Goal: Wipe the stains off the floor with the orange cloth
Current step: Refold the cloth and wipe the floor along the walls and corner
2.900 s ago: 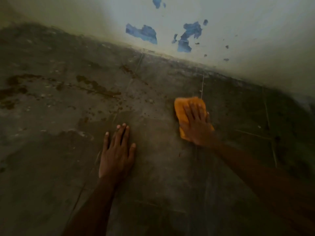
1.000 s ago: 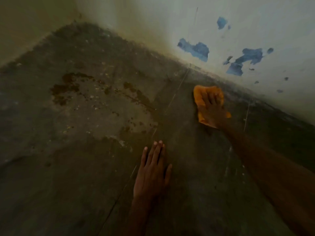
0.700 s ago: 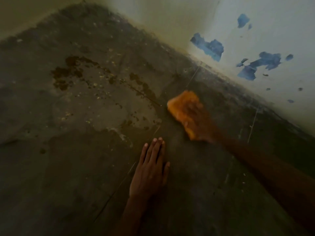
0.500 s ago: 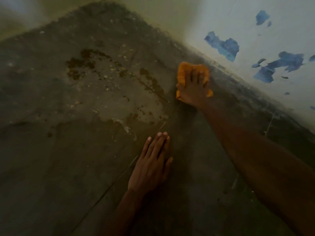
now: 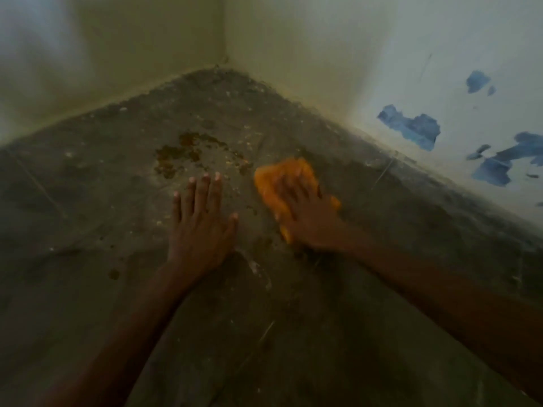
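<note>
Orange cloth (image 5: 276, 183) now beside left hand (image 5: 202, 227), nearer stains (image 5: 188, 154)

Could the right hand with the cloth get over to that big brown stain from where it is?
Probably yes: the right hand presses the orange cloth just right of the brown stain, bare floor between; the left hand lies nearer, not across.

The orange cloth (image 5: 277, 186) lies flat and bunched on the floor (image 5: 88, 218), right of centre, pinned under the right hand (image 5: 311, 218) that covers its near half; its edges are blurred, so the folds are hard to make out. The floor is dark, gritty concrete running into a far corner. The stains (image 5: 182, 155) are brown blotches with scattered specks, lying just left of and beyond the cloth, apparently not touching it.
</note>
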### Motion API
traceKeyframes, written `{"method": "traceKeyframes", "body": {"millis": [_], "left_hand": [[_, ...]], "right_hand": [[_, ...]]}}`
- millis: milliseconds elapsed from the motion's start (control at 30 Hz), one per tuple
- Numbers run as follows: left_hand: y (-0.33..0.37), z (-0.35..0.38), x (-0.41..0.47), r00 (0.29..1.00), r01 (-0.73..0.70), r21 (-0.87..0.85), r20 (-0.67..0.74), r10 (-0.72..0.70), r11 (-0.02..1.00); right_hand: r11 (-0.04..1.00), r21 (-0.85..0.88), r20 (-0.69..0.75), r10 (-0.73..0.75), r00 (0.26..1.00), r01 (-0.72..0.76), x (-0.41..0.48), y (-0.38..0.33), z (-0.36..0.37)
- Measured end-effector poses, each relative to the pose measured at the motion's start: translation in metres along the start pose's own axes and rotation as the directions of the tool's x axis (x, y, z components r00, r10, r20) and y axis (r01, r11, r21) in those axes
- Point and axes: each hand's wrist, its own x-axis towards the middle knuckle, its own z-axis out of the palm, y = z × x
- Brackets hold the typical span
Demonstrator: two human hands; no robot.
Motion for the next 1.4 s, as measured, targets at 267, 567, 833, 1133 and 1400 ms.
{"method": "traceKeyframes", "body": {"millis": [267, 567, 833, 1133, 1400], "left_hand": [[-0.029, 0.016, 0.005, 0.968, 0.053, -0.036, 0.246, -0.043, 0.998], [-0.034, 0.010, 0.004, 0.975, -0.020, 0.022, 0.224, 0.014, 1.000], [-0.042, -0.002, -0.004, 0.983, -0.055, -0.042, 0.175, 0.062, 0.998], [-0.086, -0.028, -0.085, 0.992, -0.024, -0.021, 0.127, 0.027, 0.999], [-0.171, -0.066, -0.120, 0.987, -0.027, 0.044, 0.160, 0.019, 0.999]], "right_hand": [[0.932, 0.072, 0.084, 0.348, 0.934, -0.354, 0.050, 0.057, -0.026], [0.994, -0.092, 0.042, -0.051, 0.998, 0.055, 0.010, 0.033, -0.006], [0.960, 0.078, 0.123, -0.278, 0.953, 0.270, -0.079, -0.064, -0.007], [0.991, 0.058, -0.036, 0.119, 0.992, -0.117, -0.005, -0.123, 0.012], [0.998, -0.033, 0.007, -0.050, 0.999, 0.050, 0.015, -0.103, 0.000]]}}
